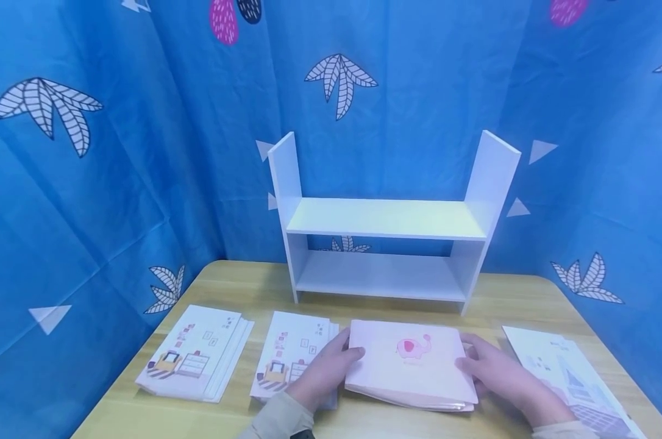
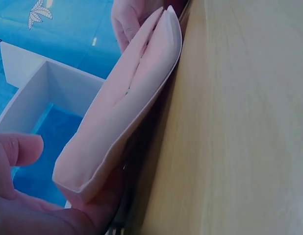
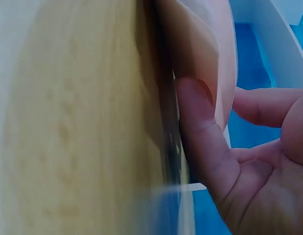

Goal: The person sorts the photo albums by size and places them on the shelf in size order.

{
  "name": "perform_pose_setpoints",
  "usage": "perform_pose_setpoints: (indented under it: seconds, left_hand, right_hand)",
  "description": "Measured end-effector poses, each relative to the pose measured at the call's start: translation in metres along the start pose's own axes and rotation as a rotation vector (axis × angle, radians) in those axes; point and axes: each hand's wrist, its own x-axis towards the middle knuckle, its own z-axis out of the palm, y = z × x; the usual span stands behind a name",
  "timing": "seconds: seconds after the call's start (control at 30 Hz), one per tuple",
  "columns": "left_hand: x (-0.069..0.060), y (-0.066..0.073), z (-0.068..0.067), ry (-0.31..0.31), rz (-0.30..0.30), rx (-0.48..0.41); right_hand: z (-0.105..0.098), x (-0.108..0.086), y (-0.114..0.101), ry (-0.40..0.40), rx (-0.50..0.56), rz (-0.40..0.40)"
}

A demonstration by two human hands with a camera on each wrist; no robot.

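Note:
A pink booklet (image 1: 383,360) with a small elephant on its cover lies between my two hands, low over the table. My left hand (image 1: 331,366) grips its left edge, thumb over the cover and fingers underneath. At the opposite edge my right hand (image 1: 492,369) holds it between thumb and fingers. The left wrist view shows the booklet (image 2: 117,122) edge-on, thick, with a gap between its layers. In the right wrist view a fingertip of my right hand (image 3: 254,166) reaches under the booklet's cover (image 3: 225,63).
A white two-tier shelf (image 1: 386,217) stands at the back of the wooden table (image 1: 243,283). White booklet stacks with room drawings lie at far left (image 1: 194,353) and by my left forearm (image 1: 289,341). More white booklets (image 1: 561,366) lie at right, partly behind my right forearm. Blue curtains surround the table.

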Motion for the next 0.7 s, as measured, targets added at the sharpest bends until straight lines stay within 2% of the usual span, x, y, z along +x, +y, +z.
perform_pose_setpoints:
  seconds: [0.13, 0.3, 0.43, 0.7]
  left_hand:
    - [0.0009, -0.0017, 0.0012, -0.01, 0.029, -0.081]
    - [0.0013, -0.0042, 0.0006, -0.018, 0.066, -0.132]
    - [0.0027, -0.0068, 0.0009, 0.002, 0.05, -0.19]
    - [0.0054, -0.0085, 0.0008, -0.04, 0.048, -0.35]
  right_hand:
    - [0.001, 0.001, 0.001, 0.008, 0.035, -0.022]
    - [0.0011, 0.0011, 0.0048, -0.036, 0.154, -0.056]
    - [0.0008, 0.0012, 0.0083, -0.063, 0.229, -0.061]
    - [0.0021, 0.0029, 0.0042, -0.073, 0.335, -0.06]
